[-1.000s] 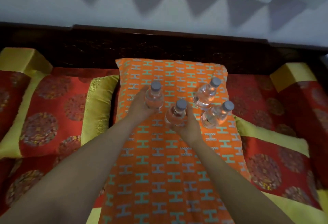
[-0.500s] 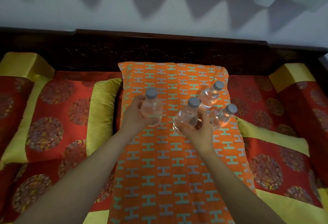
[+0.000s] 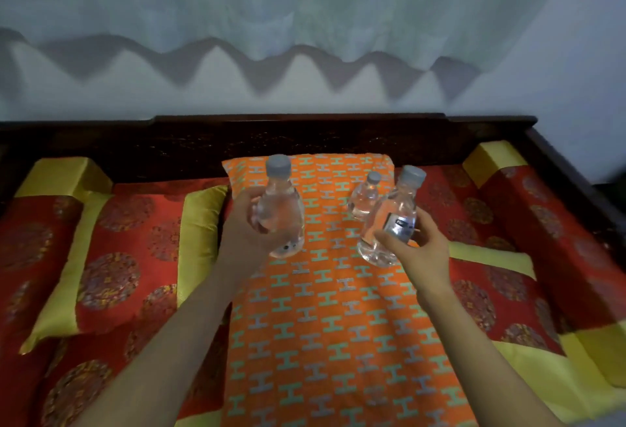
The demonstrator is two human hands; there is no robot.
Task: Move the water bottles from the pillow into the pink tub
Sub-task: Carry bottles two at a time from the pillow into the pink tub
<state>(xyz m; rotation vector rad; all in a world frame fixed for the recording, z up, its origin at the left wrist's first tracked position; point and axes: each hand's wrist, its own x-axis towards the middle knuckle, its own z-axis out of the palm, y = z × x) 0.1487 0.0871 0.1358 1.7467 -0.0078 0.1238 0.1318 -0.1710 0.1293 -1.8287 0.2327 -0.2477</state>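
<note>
My left hand (image 3: 247,237) grips a clear water bottle (image 3: 280,210) with a grey cap, held upright above the orange patterned pillow (image 3: 325,325). My right hand (image 3: 416,254) holds a second clear bottle (image 3: 393,220) with a small label, tilted slightly and also lifted off the pillow. A third bottle (image 3: 364,198) stands on the far part of the pillow, between the two held ones. A fourth bottle seen earlier is hidden behind my right hand's bottle. The pink tub is out of view.
Red and gold cushions (image 3: 111,257) lie left of the pillow and others (image 3: 508,257) lie right of it. A dark wooden bench back (image 3: 305,135) runs along the far side under a pale wall. A dark armrest (image 3: 576,182) bounds the right end.
Both hands have lifted their bottles up off the pillow and drawn them toward me. The camera has tilted upward, showing more wall.
</note>
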